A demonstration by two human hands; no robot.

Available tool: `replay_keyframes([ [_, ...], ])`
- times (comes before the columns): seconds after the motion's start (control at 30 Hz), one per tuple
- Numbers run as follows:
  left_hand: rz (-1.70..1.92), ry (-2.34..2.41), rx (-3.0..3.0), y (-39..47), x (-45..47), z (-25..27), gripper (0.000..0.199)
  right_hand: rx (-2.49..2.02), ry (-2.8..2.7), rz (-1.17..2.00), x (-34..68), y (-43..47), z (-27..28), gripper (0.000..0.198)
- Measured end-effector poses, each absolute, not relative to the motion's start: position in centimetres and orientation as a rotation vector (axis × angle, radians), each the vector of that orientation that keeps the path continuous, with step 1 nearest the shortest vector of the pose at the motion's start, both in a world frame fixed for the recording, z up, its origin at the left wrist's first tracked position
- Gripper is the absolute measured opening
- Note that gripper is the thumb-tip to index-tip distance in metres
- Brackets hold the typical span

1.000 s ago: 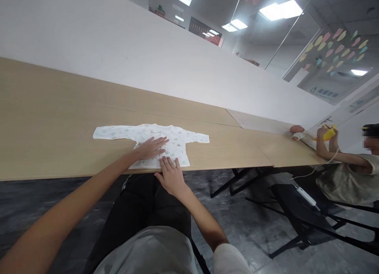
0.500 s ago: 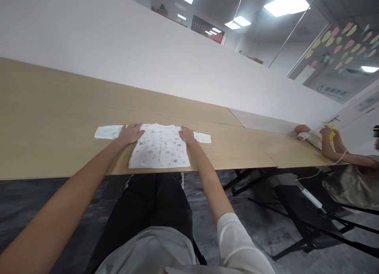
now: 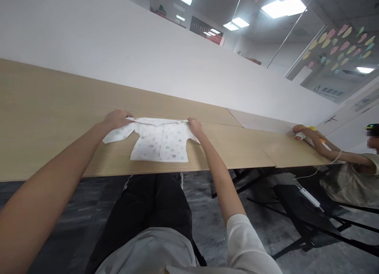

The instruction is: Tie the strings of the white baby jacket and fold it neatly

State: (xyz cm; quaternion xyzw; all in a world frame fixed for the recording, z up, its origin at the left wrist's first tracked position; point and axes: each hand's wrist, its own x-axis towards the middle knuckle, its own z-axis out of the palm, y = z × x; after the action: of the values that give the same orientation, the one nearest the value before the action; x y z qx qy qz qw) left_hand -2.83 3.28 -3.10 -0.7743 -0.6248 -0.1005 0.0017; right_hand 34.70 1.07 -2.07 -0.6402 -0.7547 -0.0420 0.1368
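A small white baby shirt [image 3: 160,141] with a scattered print is spread over the wooden table [image 3: 231,147] in front of me, its hem toward my body. My left hand [image 3: 117,118] grips its upper left shoulder, fingers closed on the cloth. At the opposite shoulder, my right hand [image 3: 194,127] pinches the fabric. Between the two hands the top edge is drawn up taut, while the lower part lies close to the tabletop. The left sleeve hangs below my left hand; the right sleeve is partly hidden behind my right wrist.
On the right, another person's arms [image 3: 322,145] reach over the table toward a doll [image 3: 300,128]. A black folding chair [image 3: 308,211] with a white power strip [image 3: 309,197] on it stands there. A white wall [image 3: 177,76] runs along the table's far edge.
My hands went from lying flat on the shirt to gripping its shoulders. The top edge has risen and moved slightly away from me, and the sleeves now droop. The other person's arms lowered toward the doll.
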Motion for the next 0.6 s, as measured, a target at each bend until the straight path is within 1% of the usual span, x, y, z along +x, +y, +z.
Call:
replay_keyframes([
  [0.07, -0.501, -1.914, -2.249, 2.8, -2.8, -0.5, 0.041, -1.828, -2.058, -0.256, 35.2, 1.5, 0.4, 0.034],
  [0.13, -0.768, -1.772, -2.089, 1.9, -2.7, 1.5, 0.044, -1.734, -1.962, -0.376, 35.7, 1.7, 2.6, 0.037],
  [0.2, -0.916, -1.67, -1.994, 0.5, -2.7, 2.1, 0.048, -1.623, -1.936, -0.456, 36.1, 1.4, 3.7, 0.04],
  [0.23, -0.932, -1.646, -1.985, -0.3, -2.8, 1.9, 0.051, -1.574, -1.957, -0.478, 36.3, 1.1, 3.8, 0.041],
  [0.37, -0.79, -1.581, -2.159, -3.2, -4.4, -1.7, 0.057, -1.475, -2.244, -0.451, 36.8, -1.8, 0.7, 0.042],
  [0.53, -0.601, -1.605, -2.254, -5.6, -7.3, -7.5, 0.054, -1.39, -2.563, -0.287, 36.9, -6.3, -5.1, 0.039],
  [0.6, -0.551, -1.609, -2.283, -6.0, -8.1, -9.1, 0.052, -1.37, -2.602, -0.3, 36.8, -7.7, -6.6, 0.036],
])
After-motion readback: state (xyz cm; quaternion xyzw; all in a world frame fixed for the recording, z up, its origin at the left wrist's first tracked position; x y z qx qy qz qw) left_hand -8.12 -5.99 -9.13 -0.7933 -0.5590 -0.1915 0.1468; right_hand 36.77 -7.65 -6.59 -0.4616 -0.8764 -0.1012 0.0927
